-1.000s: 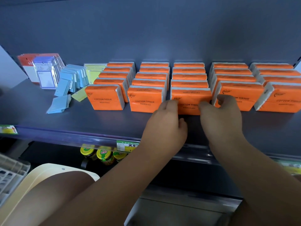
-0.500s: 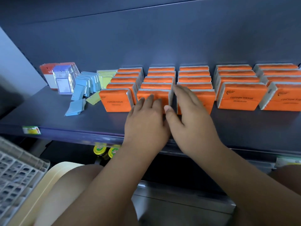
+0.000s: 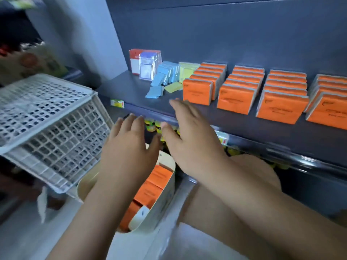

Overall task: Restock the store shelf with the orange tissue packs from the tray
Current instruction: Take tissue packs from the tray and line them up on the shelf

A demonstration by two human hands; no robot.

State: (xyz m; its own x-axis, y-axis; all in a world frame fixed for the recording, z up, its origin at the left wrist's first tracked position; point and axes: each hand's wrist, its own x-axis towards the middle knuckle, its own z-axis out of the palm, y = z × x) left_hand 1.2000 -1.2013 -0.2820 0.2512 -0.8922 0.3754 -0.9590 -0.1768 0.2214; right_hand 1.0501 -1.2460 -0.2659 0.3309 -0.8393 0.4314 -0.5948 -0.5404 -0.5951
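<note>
Rows of orange tissue packs stand upright on the dark shelf, running from its middle to the right edge of view. Below my arms a cream tray holds several more orange tissue packs. My left hand hovers in front of the shelf edge above the tray, fingers straight and spread, holding nothing. My right hand hangs beside it, just off the shelf's front lip, also with fingers extended and empty. Neither hand touches a pack.
A white plastic lattice crate tilts at the left, close to my left hand. Blue and yellow small packets and red-blue carded items sit on the shelf's left part. Yellow-lidded jars stand on the shelf below.
Both hands have come back off the front orange packs and moved left and down, away from the shelf. My view has swung left and down, bringing the tray and crate into sight.
</note>
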